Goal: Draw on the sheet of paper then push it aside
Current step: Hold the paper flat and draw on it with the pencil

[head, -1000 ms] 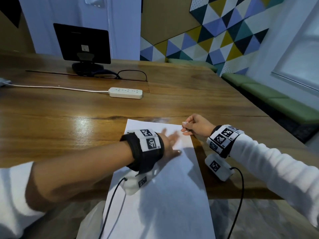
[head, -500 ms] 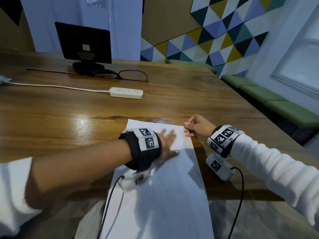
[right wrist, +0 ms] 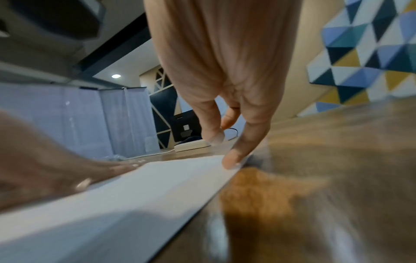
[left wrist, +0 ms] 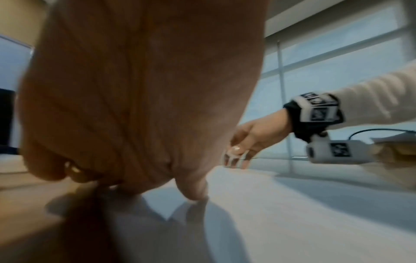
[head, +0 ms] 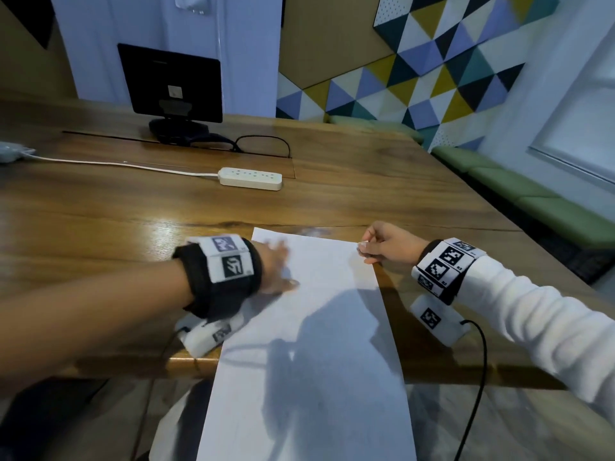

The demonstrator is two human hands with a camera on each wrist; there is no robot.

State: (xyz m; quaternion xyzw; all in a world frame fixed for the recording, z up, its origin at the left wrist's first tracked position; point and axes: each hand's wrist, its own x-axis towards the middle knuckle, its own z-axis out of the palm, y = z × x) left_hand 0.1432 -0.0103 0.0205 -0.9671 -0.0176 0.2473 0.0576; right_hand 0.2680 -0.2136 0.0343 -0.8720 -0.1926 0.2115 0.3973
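Note:
A white sheet of paper [head: 319, 327] lies lengthwise on the wooden table [head: 416, 194], and its near half hangs over the front edge. My left hand [head: 276, 264] lies flat on the sheet's far left part with its fingers stretched out; in the left wrist view the palm [left wrist: 135, 106] fills the frame above the paper [left wrist: 292, 213]. My right hand [head: 382, 244] sits at the far right corner, holding nothing. One fingertip [right wrist: 231, 160] touches the paper's right edge [right wrist: 135, 186]. No pen shows in any view.
A white power strip [head: 250, 178] with its cord lies further back, in the middle of the table. A black monitor [head: 171, 83] stands at the back left with a looped black cable beside it. Green bench cushions [head: 532, 197] run along the right wall.
My left hand has slid leftward across the sheet, from near its middle toward its left edge. The right hand has stayed at the far right corner.

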